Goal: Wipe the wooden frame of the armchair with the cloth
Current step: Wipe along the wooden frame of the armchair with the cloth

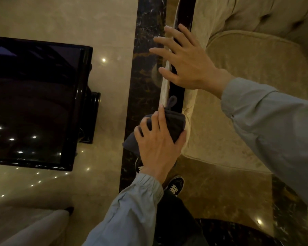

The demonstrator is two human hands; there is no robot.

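Observation:
The beige upholstered armchair fills the upper right. Its dark glossy wooden arm frame runs from the top centre down to the middle. A dark grey cloth lies bunched over the near end of that frame. My left hand presses on the cloth and grips it, with the fingers spread over it. My right hand rests flat on the frame farther up, fingers apart, and holds nothing. The frame under both hands is hidden.
A glossy black table stands on the left, close to the arm. Polished beige floor with a dark marble strip runs between them. My black shoe stands by the chair's front. Pale upholstery shows at the bottom left.

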